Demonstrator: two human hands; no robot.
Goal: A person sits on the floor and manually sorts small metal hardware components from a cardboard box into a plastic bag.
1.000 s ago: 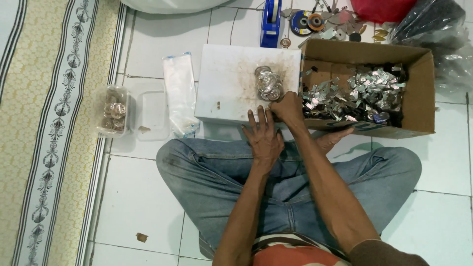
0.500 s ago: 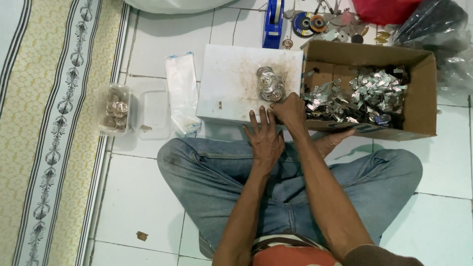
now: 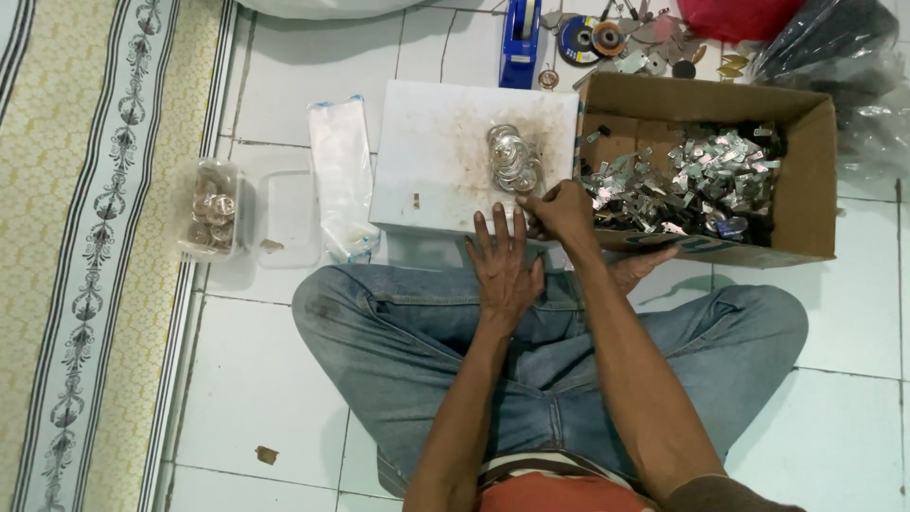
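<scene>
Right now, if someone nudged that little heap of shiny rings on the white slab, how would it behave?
The rings look thin and metallic, so probably light and stiff. Loosely piled, they would likely slide apart on the smooth slab; round ones might roll.

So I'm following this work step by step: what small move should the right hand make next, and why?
Probably lift a ring off the pile of metal rings: the right hand is closed just below it on the white slab, while the left hand lies flat at the slab's edge.

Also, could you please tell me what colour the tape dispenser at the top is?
The tape dispenser is blue, seen best in the head view.
</scene>
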